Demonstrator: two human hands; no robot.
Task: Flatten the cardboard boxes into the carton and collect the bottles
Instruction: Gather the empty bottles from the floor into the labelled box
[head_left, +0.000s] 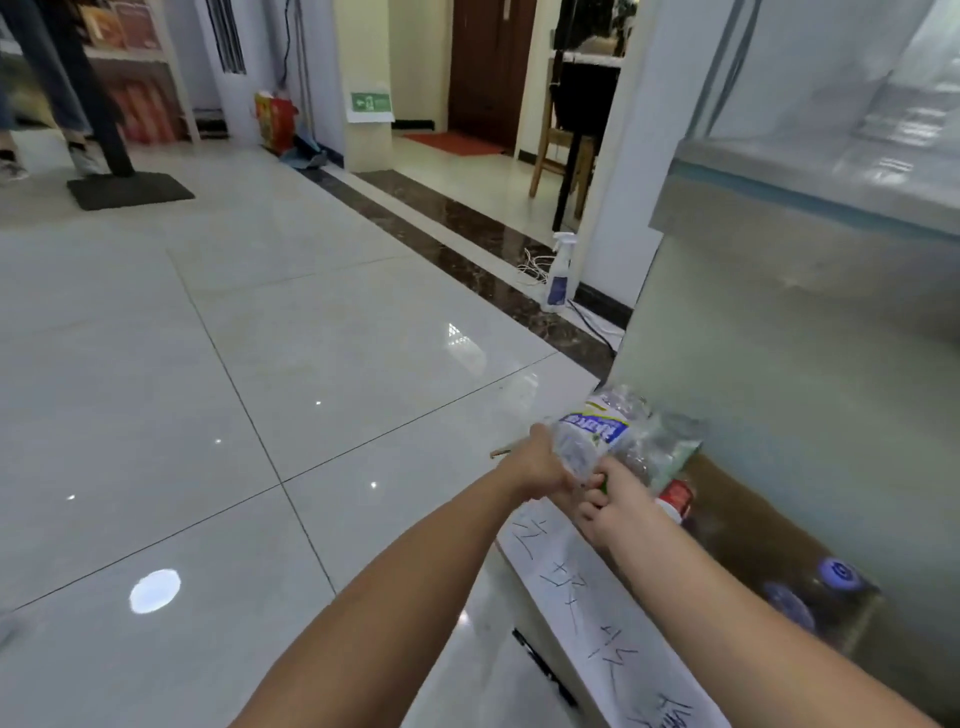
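Note:
A clear plastic bottle with a blue label (597, 431) is held out over the near end of an open carton (582, 587). My left hand (540, 467) grips its body from the left. My right hand (610, 501) is closed on the green cap end of a bottle; a second clear bottle (660, 452) shows just behind. Inside the carton lie a red-labelled bottle (678, 493) and blue-topped bottles (836, 571). White paper with handwriting covers the carton's near side.
A frosted glass partition (779, 338) rises right behind the carton. A spray bottle (558, 275) and white cables stand on the floor by the wall. Glossy tiled floor (260, 389) spreads left. A person's legs and a black stand base (130, 189) are far left.

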